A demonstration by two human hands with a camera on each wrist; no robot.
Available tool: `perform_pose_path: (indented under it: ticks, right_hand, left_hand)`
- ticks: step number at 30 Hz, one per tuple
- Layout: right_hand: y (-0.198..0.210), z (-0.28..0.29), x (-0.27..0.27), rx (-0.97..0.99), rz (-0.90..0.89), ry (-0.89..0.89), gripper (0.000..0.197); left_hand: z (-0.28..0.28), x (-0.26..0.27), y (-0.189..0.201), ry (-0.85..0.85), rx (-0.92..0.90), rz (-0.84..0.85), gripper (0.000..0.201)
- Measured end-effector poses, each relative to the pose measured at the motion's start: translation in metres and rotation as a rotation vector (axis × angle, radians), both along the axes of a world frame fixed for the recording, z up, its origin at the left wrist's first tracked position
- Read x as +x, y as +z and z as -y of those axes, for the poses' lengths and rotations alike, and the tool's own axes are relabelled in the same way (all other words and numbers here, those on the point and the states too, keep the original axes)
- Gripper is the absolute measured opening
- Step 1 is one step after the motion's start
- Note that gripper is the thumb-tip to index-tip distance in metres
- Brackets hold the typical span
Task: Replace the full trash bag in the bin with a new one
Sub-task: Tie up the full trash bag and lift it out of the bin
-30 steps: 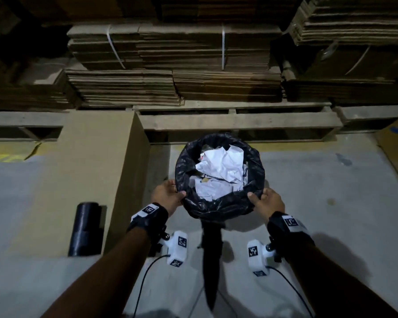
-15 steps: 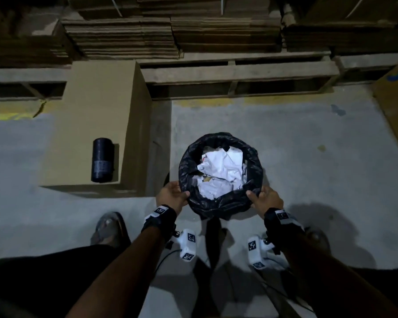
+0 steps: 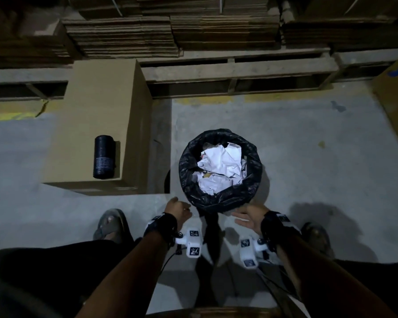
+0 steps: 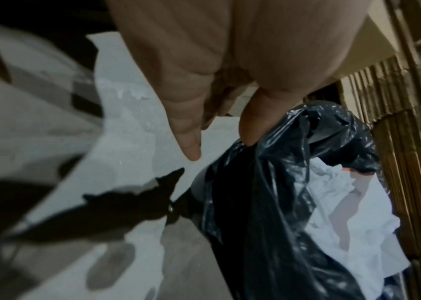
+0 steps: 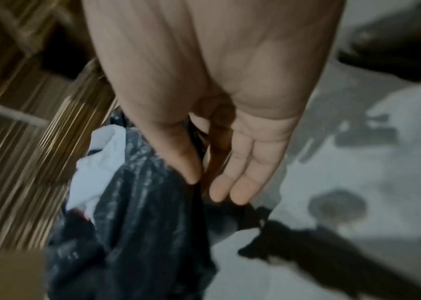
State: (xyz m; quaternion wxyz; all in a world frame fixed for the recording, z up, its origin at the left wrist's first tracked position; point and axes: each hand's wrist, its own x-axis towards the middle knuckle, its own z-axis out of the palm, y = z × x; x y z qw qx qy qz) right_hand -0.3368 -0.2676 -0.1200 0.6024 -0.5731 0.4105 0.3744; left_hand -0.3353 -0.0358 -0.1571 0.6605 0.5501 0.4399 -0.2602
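A round bin lined with a black trash bag [image 3: 218, 198] stands on the concrete floor, filled with crumpled white paper [image 3: 221, 166]. My left hand [image 3: 178, 210] hovers just off the rim's near left side, loosely curled and holding nothing. My right hand [image 3: 248, 218] is at the near right, palm up with fingers straight. In the left wrist view the hand [image 4: 219, 142] has one fingertip at the edge of the bag [image 4: 268, 203]. In the right wrist view my straight fingers [image 5: 232, 182] hang beside the bag [image 5: 139, 233]. A roll of black bags [image 3: 104, 157] lies on a cardboard box.
The cardboard box [image 3: 97, 106] stands left of the bin. Wooden pallets [image 3: 237, 72] with stacked flattened cardboard [image 3: 170, 31] run along the back. Another box [image 3: 395, 95] is at the far right. My sandalled feet [image 3: 110, 223] are on either side of my arms.
Both hands gripped the bin's bagged rim earlier; now they have let go and drawn slightly back toward me. The view has tilted down, showing my legs and feet.
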Motion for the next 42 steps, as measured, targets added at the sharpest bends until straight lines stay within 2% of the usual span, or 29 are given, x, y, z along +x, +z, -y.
perform_pose_path:
  ticks: [2,4,10,13,15,18,21,23,27,29,32,35,37,42]
  right_hand:
    - [-0.001,-0.007,0.001,0.017,-0.011,-0.126,0.025]
    - [-0.004,-0.007,0.001,0.012,-0.016,-0.177,0.028]
    - [-0.008,-0.006,-0.008,0.030,-0.017,-0.088,0.018]
    - [-0.007,-0.010,-0.010,0.027,-0.013,-0.037,0.012]
    - [-0.005,-0.011,-0.009,0.006,-0.034,-0.021,0.011]
    - [0.002,-0.013,-0.006,0.000,-0.089,0.073,0.015]
    - [0.013,-0.007,-0.002,0.060,-0.123,0.101,0.012]
    - [0.019,0.002,-0.001,0.124,-0.106,0.007,0.003]
    - [0.025,0.010,-0.006,0.355,-0.051,-0.203,0.011]
    - [0.025,0.003,-0.008,0.407,-0.040,-0.253,0.013]
    - [0.027,-0.011,-0.008,0.355,-0.032,-0.239,0.009]
    - [0.031,-0.020,-0.007,0.256,-0.044,-0.119,0.009]
    - [0.032,-0.021,-0.006,0.219,-0.058,-0.098,0.004]
    - [0.031,-0.019,-0.004,0.211,-0.064,-0.140,0.006]
  left_hand:
    - [0.008,-0.002,0.002,0.031,-0.066,-0.011,0.022]
    - [0.012,-0.003,0.003,0.030,-0.100,-0.016,0.025]
    - [0.024,-0.009,0.014,-0.008,-0.188,0.024,0.028]
    - [0.029,-0.011,0.019,0.065,-0.265,0.074,0.018]
    - [0.028,-0.009,0.018,0.072,-0.144,0.117,0.013]
    - [0.026,-0.009,0.015,0.025,0.054,0.143,0.024]
    - [0.026,-0.009,0.013,0.012,0.080,0.132,0.030]
    - [0.030,-0.010,0.012,0.004,0.067,0.132,0.029]
    - [0.041,-0.009,0.006,-0.032,0.112,0.115,0.032]
    - [0.047,-0.010,0.006,0.030,0.067,0.074,0.037]
    - [0.054,-0.013,0.012,0.108,-0.107,0.016,0.033]
    - [0.054,-0.011,0.023,0.205,-0.262,-0.047,0.003]
    - [0.053,-0.008,0.021,0.228,-0.241,-0.089,0.014]
    - [0.052,-0.008,0.021,0.204,-0.161,-0.027,0.024]
